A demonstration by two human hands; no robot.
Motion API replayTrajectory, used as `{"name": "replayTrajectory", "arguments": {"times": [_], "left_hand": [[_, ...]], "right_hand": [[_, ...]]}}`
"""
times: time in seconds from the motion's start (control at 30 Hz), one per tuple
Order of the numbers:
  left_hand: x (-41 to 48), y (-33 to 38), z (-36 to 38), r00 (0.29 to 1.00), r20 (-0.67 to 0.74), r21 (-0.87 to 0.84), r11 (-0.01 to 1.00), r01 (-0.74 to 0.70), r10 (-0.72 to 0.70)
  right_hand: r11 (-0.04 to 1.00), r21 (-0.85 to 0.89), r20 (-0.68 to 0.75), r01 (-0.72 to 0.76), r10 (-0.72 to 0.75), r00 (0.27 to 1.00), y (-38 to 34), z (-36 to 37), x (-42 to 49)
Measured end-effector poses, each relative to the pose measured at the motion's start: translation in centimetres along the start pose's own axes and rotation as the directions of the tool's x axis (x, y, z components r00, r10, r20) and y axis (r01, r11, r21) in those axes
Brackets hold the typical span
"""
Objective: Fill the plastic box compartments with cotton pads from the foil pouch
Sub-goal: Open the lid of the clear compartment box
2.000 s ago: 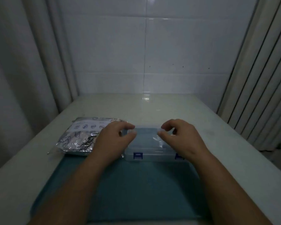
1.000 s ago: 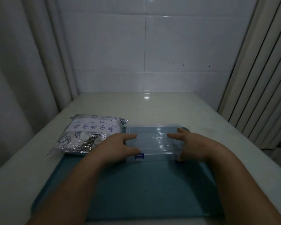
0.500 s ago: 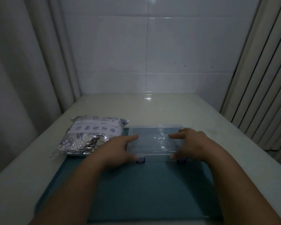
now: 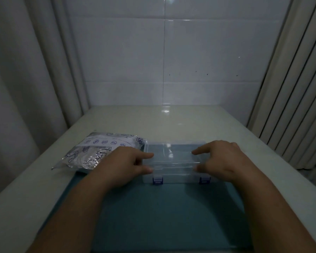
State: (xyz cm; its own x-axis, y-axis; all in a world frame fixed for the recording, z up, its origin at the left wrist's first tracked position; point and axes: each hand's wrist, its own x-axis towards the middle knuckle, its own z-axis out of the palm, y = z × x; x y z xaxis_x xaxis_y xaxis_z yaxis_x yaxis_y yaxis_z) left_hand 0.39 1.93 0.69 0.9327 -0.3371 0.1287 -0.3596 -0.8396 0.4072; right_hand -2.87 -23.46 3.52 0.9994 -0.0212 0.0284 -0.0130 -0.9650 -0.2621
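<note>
The clear plastic box (image 4: 175, 172) lies crosswise at the far edge of a teal mat (image 4: 168, 216), straight between the two hands. Its two blue latches (image 4: 157, 180) face the near side. The left hand (image 4: 122, 167) is at the box's left end and the right hand (image 4: 224, 161) at its right end. Each hand grasps the lid (image 4: 173, 156) in a pinch, the forefinger (image 4: 146, 155) stretched out on top and the thumb (image 4: 146, 169) pressed against the lid's near edge. The other fingers are curled back. The lid's near edge appears to sit a little above the base, though the dim light makes this hard to judge, and what is inside the box cannot be made out.

The foil pouch (image 4: 97, 150) lies flat to the left of the box, just beside its far left corner, partly on the mat and partly on the pale table (image 4: 171, 125). The left wrist passes just in front of the pouch. Curtains (image 4: 26, 79) hang along the left and right sides, and a white tiled wall (image 4: 171, 61) closes the far end of the table.
</note>
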Motion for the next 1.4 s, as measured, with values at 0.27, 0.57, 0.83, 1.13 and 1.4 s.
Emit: {"name": "replayTrajectory", "arguments": {"times": [0.27, 0.57, 0.83, 1.13, 1.4], "left_hand": [[0.6, -0.3, 0.2, 0.942, -0.310, -0.083, 0.984, -0.160, 0.127], [1.2, 0.7, 1.2, 0.806, -0.590, -0.233, 0.947, -0.221, 0.043], [1.4, 0.6, 1.6, 0.842, -0.539, -0.334, 0.920, -0.207, -0.007], [1.5, 0.1, 2.4, 0.968, -0.246, -0.411, 0.900, -0.145, 0.043], [1.1, 0.7, 2.3, 0.979, -0.196, 0.103, 0.994, -0.033, 0.053]], "right_hand": [[0.983, 0.137, -0.345, 0.120, -0.066, 0.936, 0.5, 0.3, 0.3], [0.991, 0.080, -0.581, 0.105, -0.039, 0.813, 0.8, 0.9, 1.5], [0.994, 0.060, -0.603, 0.094, -0.039, 0.797, 0.4, 1.0, 1.6], [0.940, 0.260, -0.474, 0.223, -0.077, 0.877, 0.3, 2.2, 1.8], [0.973, 0.183, -0.100, 0.139, -0.123, 0.987, -0.1, 3.3, 2.2]]}}
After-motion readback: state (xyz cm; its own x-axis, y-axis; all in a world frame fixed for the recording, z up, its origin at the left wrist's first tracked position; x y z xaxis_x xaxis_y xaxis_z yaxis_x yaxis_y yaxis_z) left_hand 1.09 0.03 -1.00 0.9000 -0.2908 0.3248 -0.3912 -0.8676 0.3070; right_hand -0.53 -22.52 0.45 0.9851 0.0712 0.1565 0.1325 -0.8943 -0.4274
